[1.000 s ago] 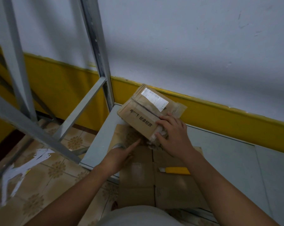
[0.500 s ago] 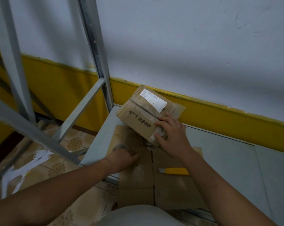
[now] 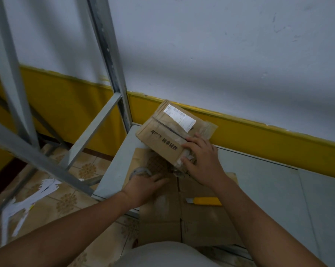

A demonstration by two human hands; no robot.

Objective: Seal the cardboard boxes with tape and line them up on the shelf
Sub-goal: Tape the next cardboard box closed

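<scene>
"Head view puts your box [image 3: 168,139] at the back left corner of the shelf [image 3: 112,170]. It sits tilted, its far end up by the yellow band of the wall and its near end over a flattened carton [image 3: 201,218]. Your right hand [image 3: 203,162] clasps that near end, fingers on top and thumb against the side."

"Agreed. Your left hand [image 3: 143,187] lies over the tape roll [image 3: 140,170], just beside the box. The roll is mostly hidden under your palm, so I cannot tell whether you grasp it or merely rest on it."

"How far along are you, then? Early, I'd judge. The seam on top of the box shows as a dark line, and the only tape I see is old and wrinkled at the ends."

"So sealing this one looks to be ahead of you: pull a strip, lay it over the seam, cut it. Your yellow knife [image 3: 207,201] lies on the flat carton, near your right forearm."

"I see only this one box on the shelf, so there is no row yet. The lining up is all left to do."
</scene>
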